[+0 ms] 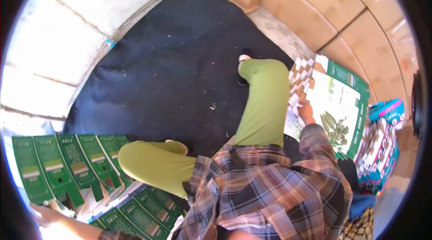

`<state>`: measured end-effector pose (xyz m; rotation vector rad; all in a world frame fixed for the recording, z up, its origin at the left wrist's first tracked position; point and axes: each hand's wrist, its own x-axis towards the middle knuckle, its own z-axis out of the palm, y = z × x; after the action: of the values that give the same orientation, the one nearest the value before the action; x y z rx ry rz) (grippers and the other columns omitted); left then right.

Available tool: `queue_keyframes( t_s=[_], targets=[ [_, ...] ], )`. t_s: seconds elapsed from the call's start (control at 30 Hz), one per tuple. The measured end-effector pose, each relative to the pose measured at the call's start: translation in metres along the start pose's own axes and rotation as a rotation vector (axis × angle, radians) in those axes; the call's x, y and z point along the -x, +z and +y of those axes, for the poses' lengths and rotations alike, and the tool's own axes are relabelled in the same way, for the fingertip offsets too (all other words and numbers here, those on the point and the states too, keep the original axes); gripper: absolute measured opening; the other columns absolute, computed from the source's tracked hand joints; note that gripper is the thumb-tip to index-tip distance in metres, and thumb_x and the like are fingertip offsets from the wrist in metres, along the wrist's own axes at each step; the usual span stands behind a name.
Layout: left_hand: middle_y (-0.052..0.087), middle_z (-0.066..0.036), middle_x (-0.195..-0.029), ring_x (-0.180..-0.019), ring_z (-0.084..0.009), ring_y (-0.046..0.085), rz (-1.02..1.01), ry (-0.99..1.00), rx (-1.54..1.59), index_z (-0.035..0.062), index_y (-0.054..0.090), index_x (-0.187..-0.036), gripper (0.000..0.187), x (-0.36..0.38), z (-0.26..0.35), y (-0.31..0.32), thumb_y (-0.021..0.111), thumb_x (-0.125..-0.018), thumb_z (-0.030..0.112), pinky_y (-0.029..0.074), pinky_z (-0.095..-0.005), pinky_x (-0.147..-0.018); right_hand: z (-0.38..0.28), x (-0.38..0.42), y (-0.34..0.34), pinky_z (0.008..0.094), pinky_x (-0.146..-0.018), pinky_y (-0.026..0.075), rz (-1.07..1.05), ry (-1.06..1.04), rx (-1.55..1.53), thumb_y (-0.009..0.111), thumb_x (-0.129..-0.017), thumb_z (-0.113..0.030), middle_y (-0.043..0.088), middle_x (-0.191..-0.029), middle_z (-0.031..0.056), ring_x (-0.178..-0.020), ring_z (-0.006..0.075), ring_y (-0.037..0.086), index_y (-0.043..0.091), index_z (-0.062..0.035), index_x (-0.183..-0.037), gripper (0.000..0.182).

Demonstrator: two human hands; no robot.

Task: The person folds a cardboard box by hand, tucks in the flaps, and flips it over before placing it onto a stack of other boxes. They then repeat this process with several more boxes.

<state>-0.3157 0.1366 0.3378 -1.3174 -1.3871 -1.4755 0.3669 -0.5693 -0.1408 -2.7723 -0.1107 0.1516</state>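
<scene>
My right hand (307, 111) is at the left edge of a stack of flattened printed cartons (344, 88), green and white with a plant picture. Its fingers are closed at the white flaps (294, 100) there. Far to the lower left, my left hand (47, 216) reaches to the lower end of a row of green cartons (51, 163). Bright glare and the edge of the view hide most of its fingers, so its grip cannot be made out. A second row of green cartons (139, 213) lies nearer to my body.
Black sheeting (180, 60) covers the floor between my green-trousered legs (265, 100). Large brown boxes (310, 15) are stacked along the right. A pale block wall (58, 37) runs along the left. Teal and pink packaging (382, 154) stands at the right beside folded cloth (360, 222).
</scene>
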Motion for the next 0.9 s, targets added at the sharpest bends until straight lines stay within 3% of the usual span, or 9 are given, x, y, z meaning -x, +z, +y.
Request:
queue_keyframes(
  t_s=[0.03, 0.13, 0.17, 0.3, 0.33, 0.43, 0.6, 0.73, 0.9],
  targets=[
    [0.066, -0.016, -0.103, -0.09, -0.029, 0.063, 0.162, 0.32, -0.062, 0.0004, 0.068, -0.102, 0.049, 0.012, 0.025, -0.001, 0.066, -0.083, 0.046, 0.051, -0.0388, -0.083, 0.005, 0.007, 0.0, 0.0399, -0.085, 0.05, 0.032, -0.002, 0.025, 0.065, -0.075, -0.018, 0.068, -0.096, 0.0178, -0.093, 0.035, 0.064, 0.069, -0.0036, -0.094, 0.024],
    [0.063, -0.014, -0.113, -0.101, -0.0282, 0.059, -0.228, 0.469, 0.118, 0.0021, 0.066, -0.108, 0.035, 0.091, 0.133, -0.03, 0.066, -0.086, 0.03, 0.048, -0.0406, -0.087, 0.033, 0.008, -0.001, 0.0463, -0.074, 0.052, -0.011, 0.022, 0.186, 0.062, -0.076, -0.015, 0.065, -0.087, 0.024, -0.081, 0.0425, 0.062, 0.067, -0.0022, -0.094, 0.023],
    [0.062, -0.013, -0.115, -0.103, -0.0282, 0.058, -0.315, 0.593, 0.191, 0.0026, 0.065, -0.11, 0.03, 0.124, 0.159, -0.035, 0.065, -0.088, 0.023, 0.047, -0.0417, -0.089, 0.024, 0.021, -0.017, 0.0459, -0.08, 0.051, 0.058, 0.074, 0.113, 0.063, -0.074, -0.013, 0.065, -0.092, 0.0236, -0.087, 0.0413, 0.062, 0.067, -0.0031, -0.095, 0.023],
    [0.061, -0.013, -0.111, -0.108, -0.0295, 0.053, -0.732, 0.583, 0.523, 0.0024, 0.062, -0.112, 0.028, 0.269, 0.249, -0.057, 0.062, -0.084, 0.006, 0.04, -0.0438, -0.096, 0.045, 0.044, -0.049, 0.0428, -0.092, 0.046, -0.041, 0.126, 0.292, 0.076, -0.068, -0.015, 0.054, -0.125, 0.0119, -0.116, 0.0333, 0.048, 0.062, -0.0124, -0.113, 0.046],
    [0.06, -0.014, -0.11, -0.108, -0.03, 0.053, -0.879, 0.479, 0.658, 0.0018, 0.063, -0.11, 0.029, 0.302, 0.264, -0.062, 0.064, -0.081, 0.004, 0.04, -0.0439, -0.096, 0.04, 0.053, -0.061, 0.0441, -0.098, 0.042, -0.105, 0.14, 0.367, 0.079, -0.066, -0.02, 0.044, -0.137, 0.0128, -0.125, 0.0324, 0.042, 0.054, -0.0157, -0.126, 0.066],
    [0.056, -0.015, -0.116, -0.11, -0.0319, 0.05, -1.13, 0.503, 0.837, 0.0054, 0.064, -0.11, 0.038, 0.392, 0.299, -0.079, 0.07, -0.072, 0.006, 0.04, -0.0432, -0.094, 0.032, 0.078, -0.088, 0.0506, -0.098, 0.04, -0.186, 0.1, 0.51, 0.08, -0.065, -0.022, 0.034, -0.146, 0.0119, -0.13, 0.0305, 0.037, 0.044, -0.0184, -0.136, 0.08],
    [0.052, -0.009, -0.121, -0.117, -0.0312, 0.044, -1.562, 0.855, 0.783, 0.0103, 0.061, -0.117, 0.047, 0.442, 0.325, -0.121, 0.073, -0.071, 0.013, 0.033, -0.0469, -0.099, 0.05, 0.088, -0.096, 0.0561, -0.096, 0.04, -0.276, -0.052, 0.735, 0.059, -0.077, -0.002, 0.025, -0.151, 0.0129, -0.137, 0.0315, 0.028, 0.034, -0.0193, -0.142, 0.073],
    [0.054, -0.01, -0.118, -0.114, -0.0301, 0.048, -1.778, 0.778, 0.718, 0.0096, 0.062, -0.116, 0.044, 0.458, 0.31, -0.11, 0.072, -0.073, 0.012, 0.039, -0.0452, -0.095, 0.075, 0.081, -0.083, 0.0551, -0.094, 0.041, -0.238, -0.099, 0.743, 0.057, -0.079, -0.004, 0.025, -0.151, 0.0134, -0.137, 0.0315, 0.029, 0.034, -0.0192, -0.143, 0.069],
    [0.057, -0.014, -0.111, -0.103, -0.0331, 0.054, -1.77, 0.622, 0.826, 0.0064, 0.062, -0.115, 0.04, 0.477, 0.291, -0.089, 0.07, -0.075, 0.01, 0.045, -0.0405, -0.088, 0.058, 0.078, -0.104, 0.0566, -0.09, 0.045, -0.391, -0.18, 0.9, 0.057, -0.08, -0.004, 0.025, -0.151, 0.015, -0.136, 0.0361, 0.029, 0.028, -0.0167, -0.146, 0.073]
  ],
)
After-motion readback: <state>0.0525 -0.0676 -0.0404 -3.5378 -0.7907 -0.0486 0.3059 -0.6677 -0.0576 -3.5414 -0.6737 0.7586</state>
